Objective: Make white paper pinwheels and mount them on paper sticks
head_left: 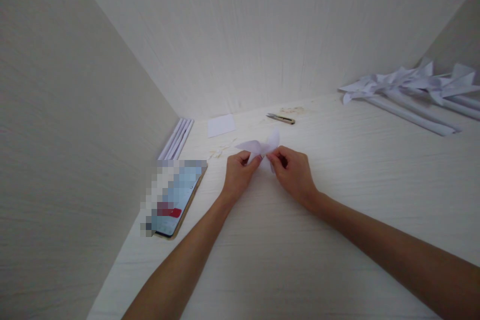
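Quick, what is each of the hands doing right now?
Left hand: closed, pinching the folded white paper piece.
Right hand: closed, pinching the same paper piece from the other side.

Pale wood-grain desk (285,260) set in a corner: side wall (56,135) left of the hands, back wall (262,25) beyond them. Light is soft and even.

Phone (175,199) left; paper rolls (177,138), paper square (221,125), cutter (280,118); pinwheels (408,91) right.
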The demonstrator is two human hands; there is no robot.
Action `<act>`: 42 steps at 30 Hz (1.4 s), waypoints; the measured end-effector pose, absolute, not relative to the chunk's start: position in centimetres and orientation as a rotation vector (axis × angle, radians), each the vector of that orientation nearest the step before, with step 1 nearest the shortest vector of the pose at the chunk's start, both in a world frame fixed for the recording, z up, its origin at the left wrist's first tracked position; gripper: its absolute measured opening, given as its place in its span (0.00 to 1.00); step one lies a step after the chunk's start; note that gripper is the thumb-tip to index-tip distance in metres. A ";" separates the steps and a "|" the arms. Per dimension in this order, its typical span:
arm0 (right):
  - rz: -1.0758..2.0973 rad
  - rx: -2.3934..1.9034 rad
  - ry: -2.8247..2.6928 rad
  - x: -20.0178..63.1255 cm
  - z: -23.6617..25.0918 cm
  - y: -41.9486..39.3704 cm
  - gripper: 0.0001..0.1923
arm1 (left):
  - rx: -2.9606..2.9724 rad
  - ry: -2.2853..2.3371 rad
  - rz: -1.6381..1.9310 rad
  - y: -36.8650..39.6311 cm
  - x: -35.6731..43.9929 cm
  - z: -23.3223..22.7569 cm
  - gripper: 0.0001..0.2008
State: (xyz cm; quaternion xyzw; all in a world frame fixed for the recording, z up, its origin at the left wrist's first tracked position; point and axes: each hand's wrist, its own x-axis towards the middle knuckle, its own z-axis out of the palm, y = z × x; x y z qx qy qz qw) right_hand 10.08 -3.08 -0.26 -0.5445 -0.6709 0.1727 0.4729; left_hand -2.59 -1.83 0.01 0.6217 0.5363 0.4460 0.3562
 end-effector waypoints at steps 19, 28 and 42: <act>0.565 -1.371 -1.636 10.0 -0.1 -2.6 0.13 | 1.792 1.521 1.239 -2.1 -2.3 0.3 0.08; 0.473 -1.311 -1.675 9.9 -0.1 -2.4 0.12 | 1.725 1.500 1.287 -2.1 -2.2 0.1 0.09; 1.083 -1.328 -1.231 9.2 0.2 -2.3 0.13 | 1.652 1.482 1.286 -2.1 -2.1 0.0 0.09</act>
